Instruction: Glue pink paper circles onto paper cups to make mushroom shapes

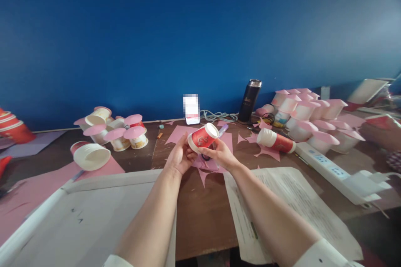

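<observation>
A red paper cup (203,137) with white ends is held tilted between my two hands, over pink paper (180,134) on the table. My left hand (181,154) grips it from the left near its lower rim. From the right, my right hand (221,153) has its fingers on the cup's lower side. Just behind the cup lies a clear purplish tool or pen (223,129), partly hidden by the cup and hand. Scraps of cut pink paper (203,176) lie under and around my hands.
Cups topped with pink paper discs (134,132) stand left, more (313,127) at right. A stack of paper cups (275,139) lies near a power strip (328,171). A phone (191,109) and black thermos (249,101) stand by the blue wall. White board (115,221) and printed sheet (282,204) lie in front.
</observation>
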Demonstrator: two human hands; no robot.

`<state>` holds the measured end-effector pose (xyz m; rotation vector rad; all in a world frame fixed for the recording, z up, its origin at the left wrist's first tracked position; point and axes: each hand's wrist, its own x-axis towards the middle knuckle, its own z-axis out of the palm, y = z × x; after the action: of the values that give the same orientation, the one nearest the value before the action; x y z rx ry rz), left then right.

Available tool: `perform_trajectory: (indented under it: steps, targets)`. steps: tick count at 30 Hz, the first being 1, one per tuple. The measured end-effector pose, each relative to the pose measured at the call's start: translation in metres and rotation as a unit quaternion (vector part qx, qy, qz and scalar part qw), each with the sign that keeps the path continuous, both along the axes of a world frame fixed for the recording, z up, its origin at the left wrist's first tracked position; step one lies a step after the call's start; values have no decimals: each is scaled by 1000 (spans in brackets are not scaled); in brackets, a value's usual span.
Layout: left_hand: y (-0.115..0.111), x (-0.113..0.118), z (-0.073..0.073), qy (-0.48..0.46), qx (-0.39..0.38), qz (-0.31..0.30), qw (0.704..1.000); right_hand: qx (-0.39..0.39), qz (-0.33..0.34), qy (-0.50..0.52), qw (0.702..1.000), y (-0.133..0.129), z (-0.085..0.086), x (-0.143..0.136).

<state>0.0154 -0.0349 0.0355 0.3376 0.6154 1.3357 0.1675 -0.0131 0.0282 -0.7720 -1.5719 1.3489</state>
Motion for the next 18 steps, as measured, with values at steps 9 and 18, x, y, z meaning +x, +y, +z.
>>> perform_trajectory:
  steps: [9,18]
  targets:
    - [1,-10,3,-70,18,80,994,-34,-38,80,995,7,1,10]
    - [0,-6,1,-63,29,104,992,-175,-115,353,912,32,6,31]
